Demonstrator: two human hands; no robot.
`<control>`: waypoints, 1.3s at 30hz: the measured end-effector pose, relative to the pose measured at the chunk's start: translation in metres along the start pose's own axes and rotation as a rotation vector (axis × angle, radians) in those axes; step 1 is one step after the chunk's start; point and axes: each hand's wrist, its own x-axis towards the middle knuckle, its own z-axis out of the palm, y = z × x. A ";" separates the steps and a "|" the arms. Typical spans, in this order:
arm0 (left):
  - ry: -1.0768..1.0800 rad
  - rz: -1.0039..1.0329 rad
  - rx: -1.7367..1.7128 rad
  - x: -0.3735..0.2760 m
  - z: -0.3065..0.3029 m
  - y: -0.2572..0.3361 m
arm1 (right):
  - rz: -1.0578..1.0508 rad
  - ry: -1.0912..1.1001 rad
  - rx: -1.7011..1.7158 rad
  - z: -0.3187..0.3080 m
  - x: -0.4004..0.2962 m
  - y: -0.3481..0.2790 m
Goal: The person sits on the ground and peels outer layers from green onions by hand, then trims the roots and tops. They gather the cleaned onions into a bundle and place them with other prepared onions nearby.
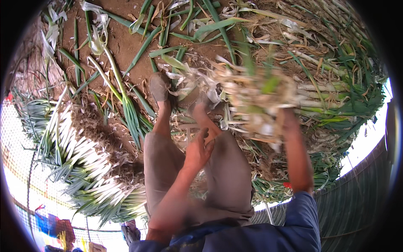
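Over my lap, my left hand (200, 148) hangs between the knees with its fingers apart, and I see nothing held in it. A dark patch shows at its fingertips. My right hand (285, 118) is blurred and reaches into dry leaf peelings and pale stalks (252, 97) on my right. Whether its fingers grip any of them is hidden by the blur. Beyond it lies a heap of untrimmed leeks or large green onions (324, 94) with roots and dry leaves. To my left, cleaned white-stemmed ones (78, 148) lie in a long row, roots inward.
Loose green leaves (141, 50) and peelings litter the bare soil (122, 44). A few separate stalks (115, 72) lie ahead of my left foot. My shoes (160, 86) rest on the ground. Netting (19, 132) stands at left, and dark ribbed sheeting (352, 195) curves behind on the right.
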 end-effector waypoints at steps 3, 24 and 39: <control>0.038 0.032 -0.013 0.007 -0.003 0.005 | 0.077 0.265 -0.192 -0.135 -0.064 0.004; -0.013 -0.079 -0.078 0.009 -0.009 0.015 | 0.014 0.055 -0.431 0.063 0.074 -0.048; -0.015 -0.203 -0.325 0.003 -0.013 0.012 | 0.013 -0.075 -0.920 0.174 0.275 -0.018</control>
